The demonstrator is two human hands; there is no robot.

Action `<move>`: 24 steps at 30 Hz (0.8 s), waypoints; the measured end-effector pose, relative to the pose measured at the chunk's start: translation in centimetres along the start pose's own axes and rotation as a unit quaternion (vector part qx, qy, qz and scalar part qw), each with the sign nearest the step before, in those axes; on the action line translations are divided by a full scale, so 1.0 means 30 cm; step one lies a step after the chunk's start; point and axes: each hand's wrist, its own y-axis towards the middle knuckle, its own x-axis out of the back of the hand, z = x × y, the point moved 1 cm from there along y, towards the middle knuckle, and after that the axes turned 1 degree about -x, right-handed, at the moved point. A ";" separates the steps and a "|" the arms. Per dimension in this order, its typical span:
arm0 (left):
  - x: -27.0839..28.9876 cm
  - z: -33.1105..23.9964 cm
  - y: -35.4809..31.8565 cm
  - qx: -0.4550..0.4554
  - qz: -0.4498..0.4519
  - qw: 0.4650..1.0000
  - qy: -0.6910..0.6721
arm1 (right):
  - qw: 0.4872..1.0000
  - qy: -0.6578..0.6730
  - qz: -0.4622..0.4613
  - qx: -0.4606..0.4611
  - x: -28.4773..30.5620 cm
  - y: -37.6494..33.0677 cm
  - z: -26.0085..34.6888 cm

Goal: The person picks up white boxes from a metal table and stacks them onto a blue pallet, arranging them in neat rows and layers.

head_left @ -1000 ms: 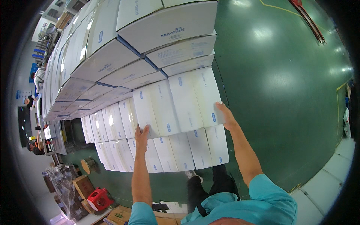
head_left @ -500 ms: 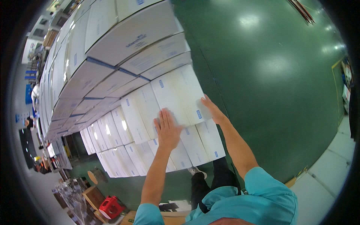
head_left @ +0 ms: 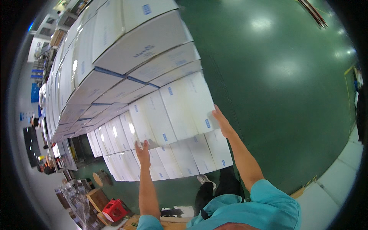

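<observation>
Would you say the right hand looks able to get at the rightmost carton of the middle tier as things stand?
Very likely yes: the right hand already seems to touch that white carton at its right edge, and nothing visible stands between them.

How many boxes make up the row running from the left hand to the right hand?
2: the left box, its near side at the left hand, and the right box, its right edge at the right hand. Any beneath are hidden.
</observation>
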 end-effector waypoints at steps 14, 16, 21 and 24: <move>0.038 0.097 0.024 0.122 0.027 0.986 -0.108 | 0.992 0.098 0.033 -0.072 0.000 0.002 0.012; 0.115 0.063 -0.010 0.010 0.004 0.994 -0.112 | 0.987 0.112 -0.001 -0.119 0.033 -0.001 0.056; 0.570 0.278 -0.334 -0.102 -0.061 0.984 -0.133 | 0.941 -0.142 -0.284 0.116 -0.034 -0.239 0.112; 0.828 0.656 -0.590 0.071 -0.038 0.957 -0.280 | 0.871 -0.321 -0.323 0.185 0.008 -0.324 -0.011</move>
